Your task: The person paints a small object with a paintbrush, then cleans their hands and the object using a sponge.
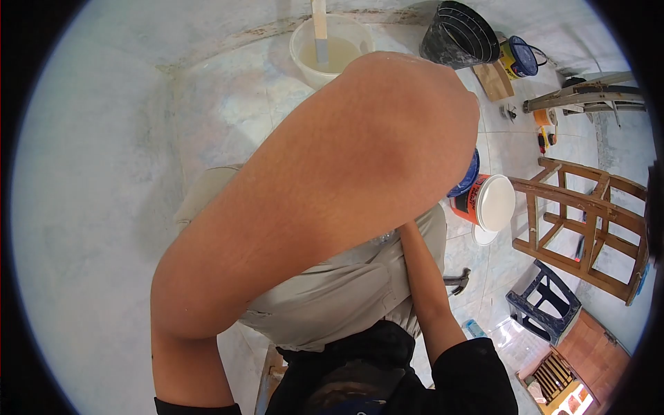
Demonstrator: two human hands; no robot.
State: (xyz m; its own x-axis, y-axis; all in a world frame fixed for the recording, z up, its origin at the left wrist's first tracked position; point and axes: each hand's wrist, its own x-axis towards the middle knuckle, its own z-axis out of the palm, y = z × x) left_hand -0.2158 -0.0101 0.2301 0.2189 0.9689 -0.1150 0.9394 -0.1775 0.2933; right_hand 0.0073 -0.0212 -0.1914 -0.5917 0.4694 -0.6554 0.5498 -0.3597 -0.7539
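Observation:
My left forearm (325, 173) is raised close to the camera and fills the middle of the view. Its far end bends away, and the fingers of my left hand are hidden. From the black sleeve at the lower right, my right forearm (427, 297) reaches up, and its hand disappears behind the left forearm. What either hand holds, if anything, cannot be seen. A small clear, shiny thing (384, 237) shows over my light trousers (332, 297), near my right wrist. Beyond the left forearm stands a translucent bucket (299, 52) of cloudy liquid, with a flat wooden stick (319, 21) in it.
At the upper right are a black bucket (453, 38) and a yellow-and-blue pail (520, 59). A white-lidded orange tub (495, 203) stands right of my arm, above a hammer (458, 281). Further right are a wooden frame (588, 204) and a dark plastic stool (543, 304).

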